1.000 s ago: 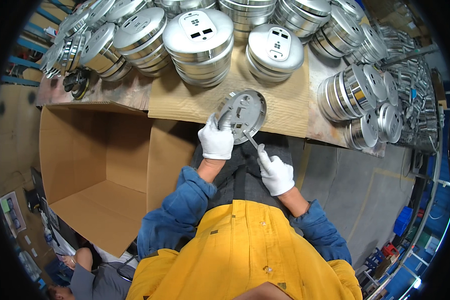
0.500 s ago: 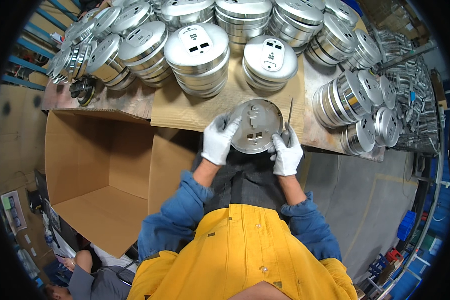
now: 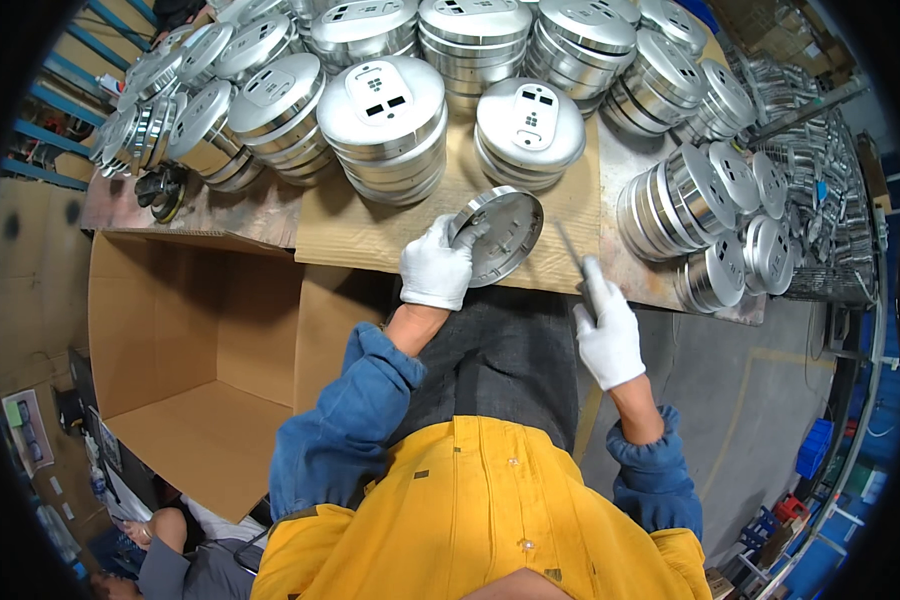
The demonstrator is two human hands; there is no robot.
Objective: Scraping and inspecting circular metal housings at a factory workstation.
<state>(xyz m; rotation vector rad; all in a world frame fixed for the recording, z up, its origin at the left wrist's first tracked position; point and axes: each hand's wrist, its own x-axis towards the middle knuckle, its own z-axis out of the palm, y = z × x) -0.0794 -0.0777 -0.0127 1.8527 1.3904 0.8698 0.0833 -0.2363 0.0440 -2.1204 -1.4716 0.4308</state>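
Note:
My left hand [image 3: 436, 266], in a white glove, grips the left rim of a round silvery metal cover [image 3: 510, 238]. The cover is tilted at the table's front edge, and its hollow inner side with small cutouts shows. My right hand [image 3: 610, 338], gloved too, is closed around a slim hand tool [image 3: 573, 252] with a narrow metal blade and a grey handle. The blade points up and away, a short gap to the right of the cover. Motion blurs it, so its exact kind cannot be made out.
Stacks of similar round covers [image 3: 383, 150] stand along the far side of the cardboard-covered table [image 3: 350, 235], with tilted stacks [image 3: 670, 205] at right. A dark power tool [image 3: 162, 192] lies at left. An open cardboard box [image 3: 255, 395] sits front left, near another person [image 3: 195, 560].
My right hand has come off the cover and moved right and nearer to me with the tool. In my left hand the cover has tipped from nearly face-on to a steep slant.

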